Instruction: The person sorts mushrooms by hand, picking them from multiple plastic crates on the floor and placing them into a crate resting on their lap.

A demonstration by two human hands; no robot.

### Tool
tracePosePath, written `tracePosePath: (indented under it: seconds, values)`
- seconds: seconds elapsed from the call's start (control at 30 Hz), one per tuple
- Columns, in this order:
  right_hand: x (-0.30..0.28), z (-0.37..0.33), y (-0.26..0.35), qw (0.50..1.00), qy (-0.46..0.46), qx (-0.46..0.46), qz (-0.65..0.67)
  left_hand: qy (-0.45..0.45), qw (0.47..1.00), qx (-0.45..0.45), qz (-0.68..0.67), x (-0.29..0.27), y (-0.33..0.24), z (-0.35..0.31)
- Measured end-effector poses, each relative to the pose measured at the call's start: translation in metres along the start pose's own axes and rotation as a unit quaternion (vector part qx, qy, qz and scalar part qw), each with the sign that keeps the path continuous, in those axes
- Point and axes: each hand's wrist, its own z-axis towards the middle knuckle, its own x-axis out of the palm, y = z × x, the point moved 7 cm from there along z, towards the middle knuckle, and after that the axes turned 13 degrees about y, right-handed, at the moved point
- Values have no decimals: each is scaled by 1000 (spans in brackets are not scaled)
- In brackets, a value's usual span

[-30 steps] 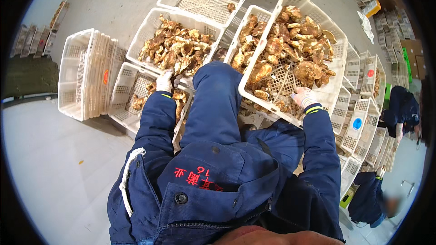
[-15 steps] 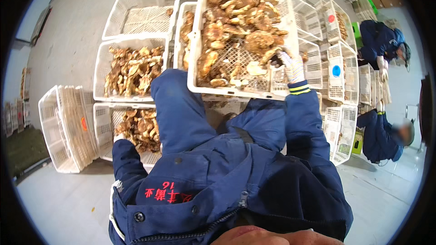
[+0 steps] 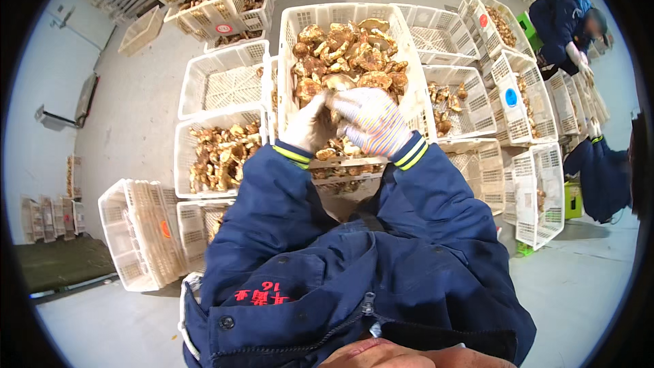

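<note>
Hands (image 3: 373, 119) over mushrooms (image 3: 371, 58); red lettering (image 3: 263, 294) on jacket (image 3: 429, 269)

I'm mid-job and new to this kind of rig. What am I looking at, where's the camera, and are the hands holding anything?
There's no machine here: a person works with their own gloved left hand and right hand. A wide fisheye camera on the head looks down, so straight edges bend near the rim. The hands meet over a white plastic crate of brown mushrooms; their fingers hide whatever is between them, so I can't say what is held. More crates stand around, including a stack at left. Co-workers are at right.
</note>
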Motion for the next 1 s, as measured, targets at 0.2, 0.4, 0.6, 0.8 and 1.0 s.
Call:
tracePosePath:
  seconds: [0.2, 0.4, 0.6, 0.8, 1.0]
  values:
    - [60, -62, -89, 903, -105, 261, 326, -69, 996, 52, 27, -68, 34, 31]
    - [94, -49, -90, 669, -118, 252, 689, 10, 999, -13, -39, -58, 38, 16]
    - [99, -54, -90, 672, -60, 284, 681, 19, 996, -82, 6, -41, 49, 23]
    - [97, -70, -117, 672, -177, 365, 620, -18, 974, -137, 181, -50, 59, 24]
    - [102, -42, -89, 746, -26, 248, 618, -112, 926, -53, 356, -33, -15, -23]
